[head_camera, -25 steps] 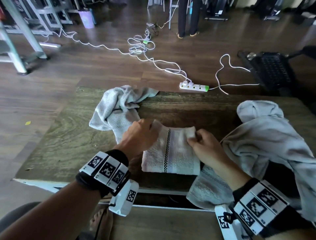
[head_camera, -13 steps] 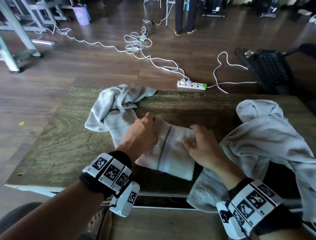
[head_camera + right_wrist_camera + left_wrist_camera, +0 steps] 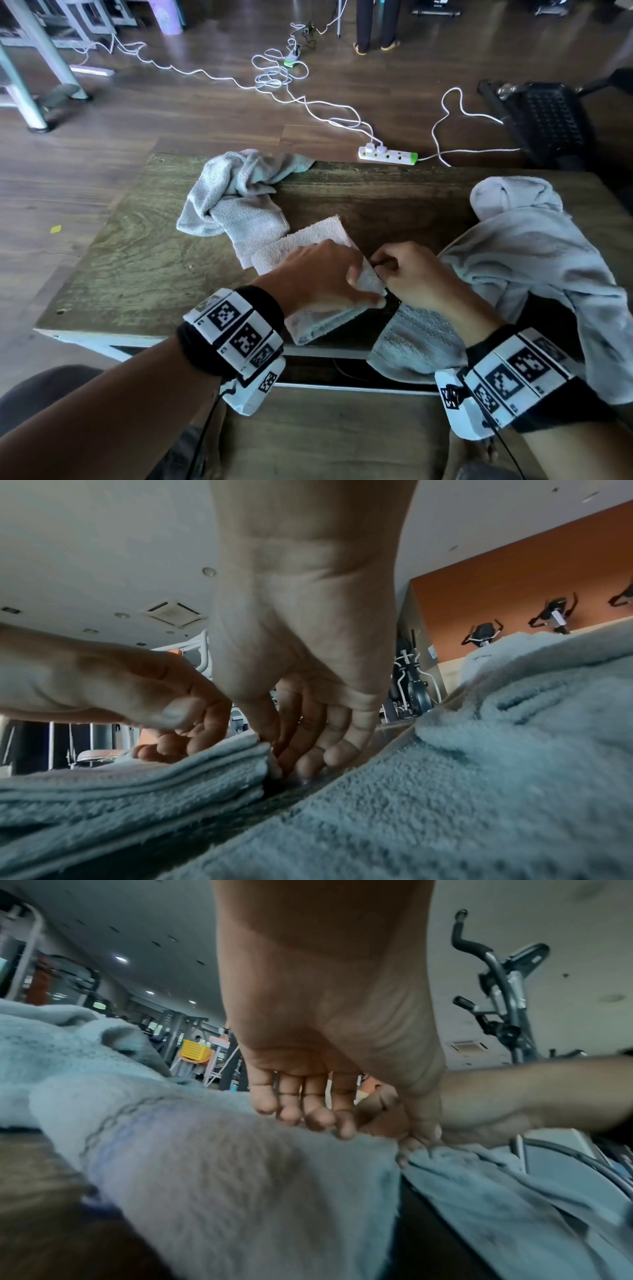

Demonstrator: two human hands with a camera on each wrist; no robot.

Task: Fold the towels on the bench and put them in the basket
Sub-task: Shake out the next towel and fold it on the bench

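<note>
A small white folded towel lies at an angle on the wooden bench. My left hand sits on top of it, fingers curled onto the cloth and thumb at its right edge. My right hand meets it there and pinches the stacked layers of that edge. In the left wrist view my left hand bends down onto the towel. A crumpled grey towel lies at the back left. A large grey towel sprawls on the right, under my right forearm. A black perforated basket stands on the floor beyond the bench.
A white power strip and loose cables lie on the floor behind the bench. Metal frame legs stand at the far left. A person's legs stand at the back. The bench's front edge runs just below my left wrist.
The white towel lay flat with its striped band up; both hands lifted and turned it. It now lies narrower and angled, and my hands have come together at its right edge.
</note>
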